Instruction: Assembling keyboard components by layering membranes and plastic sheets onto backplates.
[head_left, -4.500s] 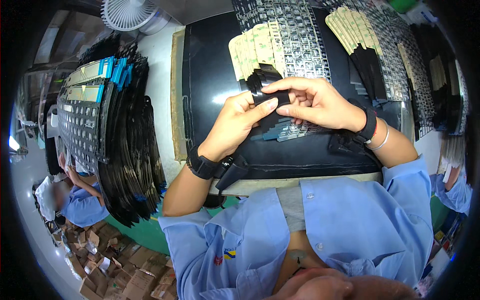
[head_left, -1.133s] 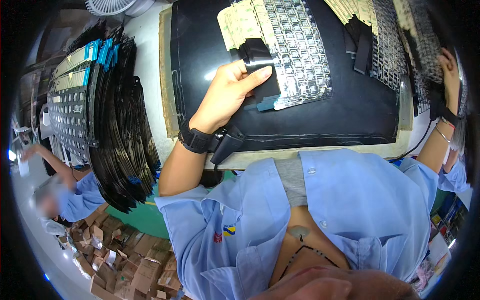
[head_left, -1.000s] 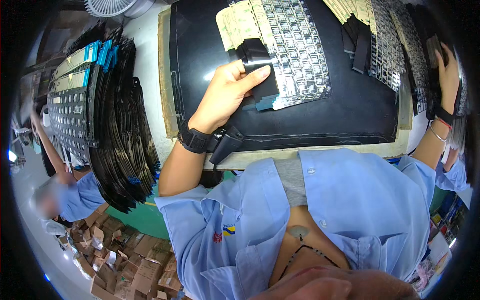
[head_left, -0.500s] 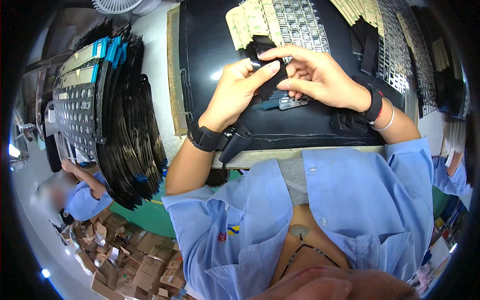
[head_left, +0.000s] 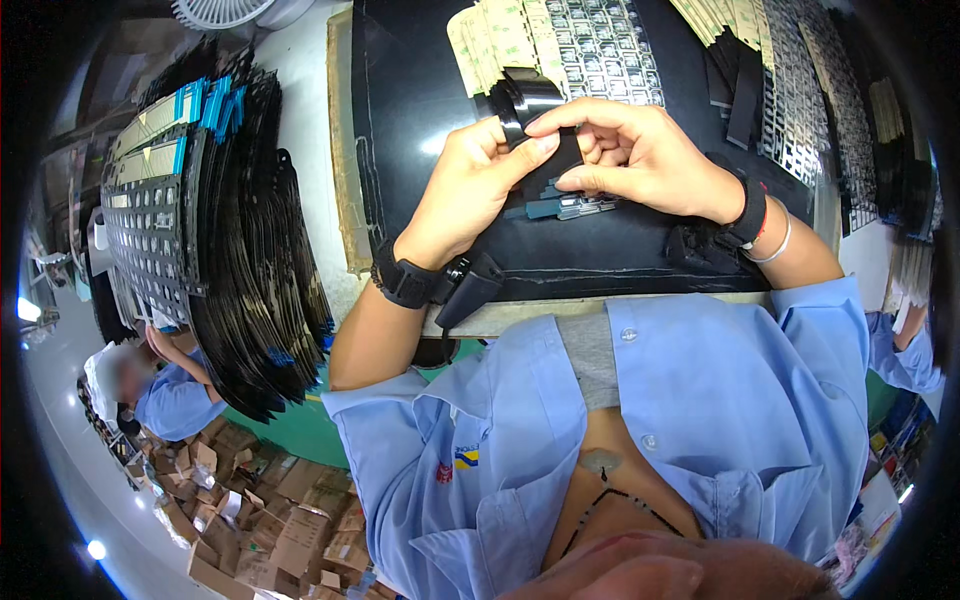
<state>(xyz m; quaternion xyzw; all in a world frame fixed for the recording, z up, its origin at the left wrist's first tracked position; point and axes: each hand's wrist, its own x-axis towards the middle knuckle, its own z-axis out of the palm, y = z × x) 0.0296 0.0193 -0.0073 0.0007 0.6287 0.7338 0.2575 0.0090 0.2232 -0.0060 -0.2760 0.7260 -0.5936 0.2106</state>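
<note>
Over a black work mat [head_left: 400,90], both of my hands work on a thin black strip [head_left: 538,92] with a glossy, curled upper end. My left hand [head_left: 475,175] pinches it between thumb and bent fingers. From the other side, my right hand [head_left: 650,160] grips it, index finger stretched over its upper part and thumb lower down. The fingers partly hide the strip. Just beyond lie fanned sheets with pale yellow-green backing [head_left: 490,45] and a gridded, perforated part [head_left: 600,50]. Beneath my hands, the blue-grey ends of the sheets [head_left: 575,205] show.
A tall stack of black perforated sheets [head_left: 250,250] with blue tabs stands at the left. More fanned gridded sheets [head_left: 790,110] lie at the right. A white fan [head_left: 225,10] is at the upper left. Another person [head_left: 175,395] works beyond cardboard boxes [head_left: 300,540].
The strip's upper end has curled up and now shows a glossy bend. My right index finger has shifted slightly; both hands keep their hold. The person at the left has moved a little.
</note>
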